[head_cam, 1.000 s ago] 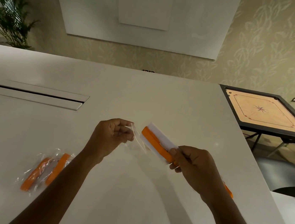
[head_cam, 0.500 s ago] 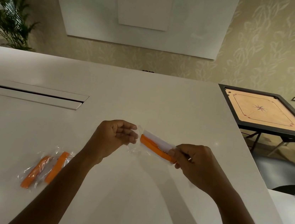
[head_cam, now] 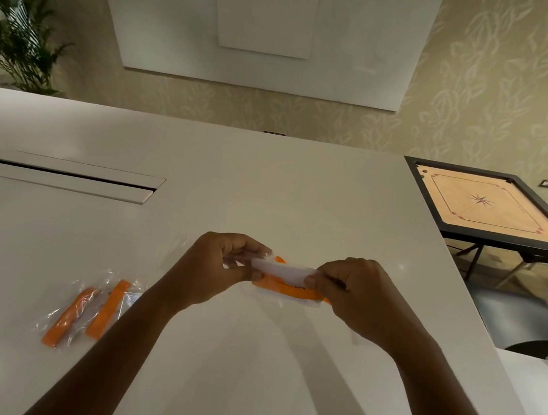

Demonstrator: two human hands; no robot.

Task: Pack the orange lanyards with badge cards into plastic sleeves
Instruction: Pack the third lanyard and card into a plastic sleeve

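Orange and clear plastic lying nearest, at the left: two packed lanyards point(head_cam: 87, 312) resting on the white table point(head_cam: 268, 189), well apart from the hands. Further in, above the table's middle, working the insertion step: left hand point(head_cam: 213, 269) curled narrow, fingertips pinching the thin plastic sleeve point(head_cam: 275, 297) at its left end; right hand point(head_cam: 358, 297) closed on the other end of the folded orange lanyard point(head_cam: 287, 288) and its white badge card point(head_cam: 278, 270), seemingly partway inside the film. Probably calling next for pushing the bundle fully home while keeping the mouth spread. Beyond, a carrom board point(head_cam: 493, 210) standing off to the right.
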